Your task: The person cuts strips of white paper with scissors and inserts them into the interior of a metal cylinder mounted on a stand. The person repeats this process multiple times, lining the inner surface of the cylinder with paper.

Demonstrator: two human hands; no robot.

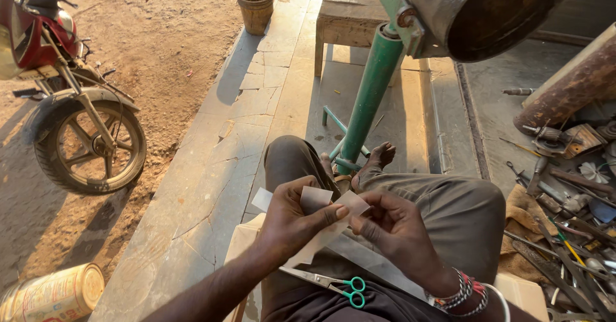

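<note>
Motorbike parked on dirt at left, green post w/ a rusty drum ahead, tool pile at right. Person sits, both hands over lap. Left hand & right hand each closed in a pinch grip on 1 pale paper strip. Scissors w/ green handles lie loose on lap under the wrists, touching neither hand. Risk: a knee shift could tip them off; pulling too hard could tear the strip.

Green post blocks ahead, tool pile crowds right, bare pavement left
</note>
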